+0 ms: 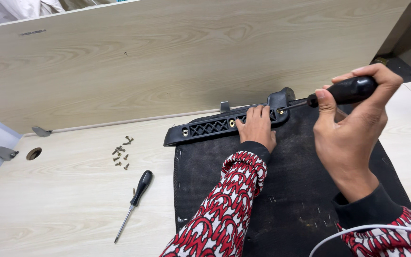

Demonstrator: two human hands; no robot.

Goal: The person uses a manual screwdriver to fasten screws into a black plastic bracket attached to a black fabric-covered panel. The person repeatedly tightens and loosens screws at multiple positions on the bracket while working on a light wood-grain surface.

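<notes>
Right hand (353, 123) wrapped around screwdriver (338, 93), left hand (257, 124) flat on bracket (215, 126).

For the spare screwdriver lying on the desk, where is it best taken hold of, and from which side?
Probably by the black handle of the spare screwdriver, coming from above. It lies flat on the desk, handle toward the loose screws, thin shaft pointing toward the near edge. The handle is the thicker end, with bare desk on both sides.

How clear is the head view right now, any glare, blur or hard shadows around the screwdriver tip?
Head view: even, soft light, no glare; screwdriver in the right hand is sharp, its tip at the black bracket legible; left hand casts only faint shadow; wide-lens bending at the edges.
</notes>
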